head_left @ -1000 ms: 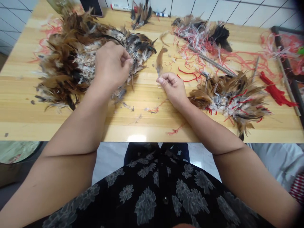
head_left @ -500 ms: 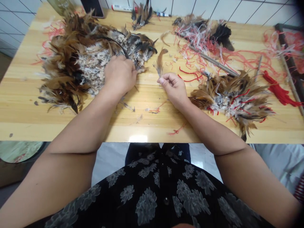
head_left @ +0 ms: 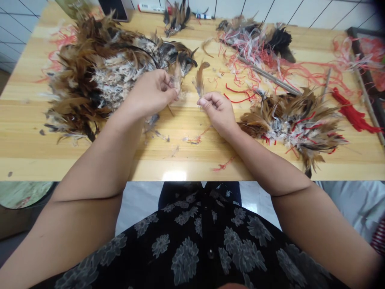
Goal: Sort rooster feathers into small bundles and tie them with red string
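My left hand (head_left: 159,90) is closed in a pinch on a pale brown feather (head_left: 177,74) that points up from its fingertips. Behind that hand spreads a large heap of brown and black feathers (head_left: 69,80) with fluffy whitish quill ends in its middle. My right hand (head_left: 218,108) pinches the base of a small brown feather (head_left: 199,78), which stands upright with its tip curling right. The two hands are a short way apart above the table. Right of my right hand lies a pile of feather bundles (head_left: 300,120) with bits of red tie among their pale bases.
Red string pieces (head_left: 355,112) lie at the right, near a dark-framed tray (head_left: 357,56). Pink and white plastic strands (head_left: 249,44) tangle with feathers and a thin stick (head_left: 270,76) at the back. A phone (head_left: 116,9) and markers (head_left: 153,8) are along the wall.
My left hand has come away from the large feather heap toward the right, and a pale brown feather now shows in its fingers. My right hand stays almost still with its feather.
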Tool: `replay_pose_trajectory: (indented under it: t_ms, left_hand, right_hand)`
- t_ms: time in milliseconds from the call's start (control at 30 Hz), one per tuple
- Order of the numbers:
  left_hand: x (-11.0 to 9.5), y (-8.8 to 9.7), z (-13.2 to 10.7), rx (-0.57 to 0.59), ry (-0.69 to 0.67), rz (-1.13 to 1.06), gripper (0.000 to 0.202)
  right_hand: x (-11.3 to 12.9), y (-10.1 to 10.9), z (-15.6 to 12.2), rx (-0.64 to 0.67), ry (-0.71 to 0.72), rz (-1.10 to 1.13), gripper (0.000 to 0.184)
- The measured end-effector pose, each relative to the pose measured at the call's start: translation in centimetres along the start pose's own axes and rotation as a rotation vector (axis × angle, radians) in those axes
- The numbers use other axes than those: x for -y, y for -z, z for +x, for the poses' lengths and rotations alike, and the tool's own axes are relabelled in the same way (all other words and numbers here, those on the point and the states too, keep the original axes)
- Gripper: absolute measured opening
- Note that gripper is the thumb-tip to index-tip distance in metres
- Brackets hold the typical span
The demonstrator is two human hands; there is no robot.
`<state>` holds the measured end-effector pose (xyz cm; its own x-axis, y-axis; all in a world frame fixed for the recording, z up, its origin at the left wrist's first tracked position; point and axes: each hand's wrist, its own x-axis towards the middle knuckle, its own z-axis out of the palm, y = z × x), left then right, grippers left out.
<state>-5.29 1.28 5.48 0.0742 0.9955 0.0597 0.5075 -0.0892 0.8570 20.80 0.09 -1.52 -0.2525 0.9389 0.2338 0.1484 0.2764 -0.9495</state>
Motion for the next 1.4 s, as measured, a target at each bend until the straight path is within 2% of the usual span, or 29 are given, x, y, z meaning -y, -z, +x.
replay_pose_trajectory:
  t_ms: [267,400,567,767,933,1067,1233,1400]
  left_hand:
    - [0.5,-1.7,0.2,0.207,0.01,-0.368,0.044]
    - [0.5,-2.5,0.1,0.324,0.019,-0.465,0.044]
    - [-0.3,-3.6,-0.5,0.241,0.087,-0.508,0.049]
    - [-0.7,-4.0,-1.6,0.162,0.043,-0.514,0.036]
    - [-0.5,-4.0,-1.9,0.171,-0.004,-0.437,0.031]
    - [0.0,-4.1,-1.6,0.223,-0.043,-0.377,0.047]
    - [0.5,-4.2,-1.1,0.215,-0.082,-0.463,0.073]
    - [1.0,-3.7,-0.7,0.168,-0.064,-0.511,0.071]
  right_hand:
    - [-0.3,-0.2,0.1,0.012,0.016,0.024,0.058]
    - [-0.4,-0.3,0.3,-0.009,-0.019,0.038,0.057]
    - [-0.7,-0.2,0.6,-0.036,-0.07,0.1,0.062]
    - [-1.0,0.0,0.7,0.006,-0.032,0.132,0.064]
    - [-0.7,0.0,0.7,0.049,-0.037,0.13,0.067]
    - [-0.5,-0.1,0.6,0.036,-0.06,0.116,0.069]
    - [-0.5,-0.1,0.5,0.008,-0.063,0.124,0.065]
    - [-0.5,-0.1,0.6,-0.027,-0.056,0.158,0.065]
